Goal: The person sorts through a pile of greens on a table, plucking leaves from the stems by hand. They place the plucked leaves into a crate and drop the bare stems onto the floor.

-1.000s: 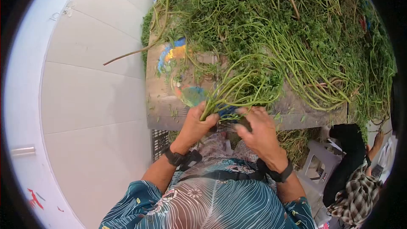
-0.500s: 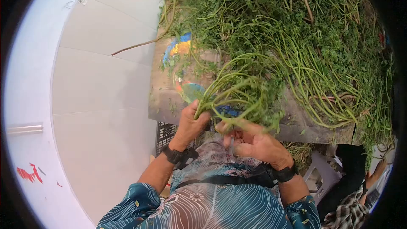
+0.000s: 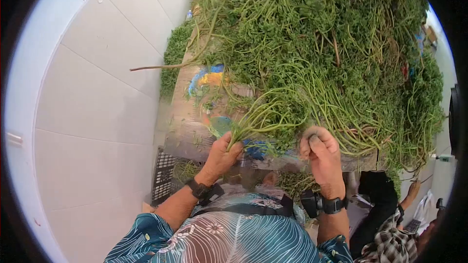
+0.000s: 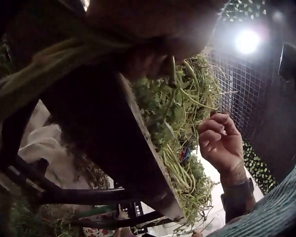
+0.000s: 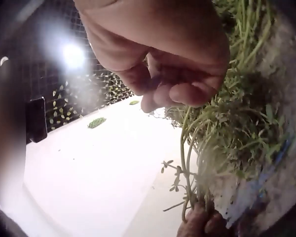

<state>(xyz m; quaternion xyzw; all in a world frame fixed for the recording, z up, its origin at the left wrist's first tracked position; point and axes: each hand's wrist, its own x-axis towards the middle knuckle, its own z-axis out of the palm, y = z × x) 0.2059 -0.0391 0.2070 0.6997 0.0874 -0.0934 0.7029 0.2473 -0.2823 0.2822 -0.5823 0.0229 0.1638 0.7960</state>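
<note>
My left hand (image 3: pixel 223 157) grips the lower ends of a bunch of leafy green stems (image 3: pixel 265 117) over the table's front edge, its thumb across them. The stems fan up and right toward the heap. My right hand (image 3: pixel 321 151) is raised to the right of the bunch, fingers curled with the thumb against them. In the left wrist view a thin stem (image 4: pixel 197 101) reaches close to the right hand's fingertips (image 4: pixel 219 118). Stems pass near the right hand's curled fingers (image 5: pixel 160 98) in the right wrist view; I cannot tell whether it pinches anything.
A large heap of the same greens (image 3: pixel 336 44) covers most of the worn wooden table (image 3: pixel 187 134). One brown stalk (image 3: pixel 158 67) sticks out left. A black crate (image 3: pixel 163 173) stands below the left edge. Another person's checkered sleeve (image 3: pixel 397 246) is at lower right.
My right hand came in to the bunch's stems near my left hand, then moved away up and to the right. The left hand has kept its grip on the bunch.
</note>
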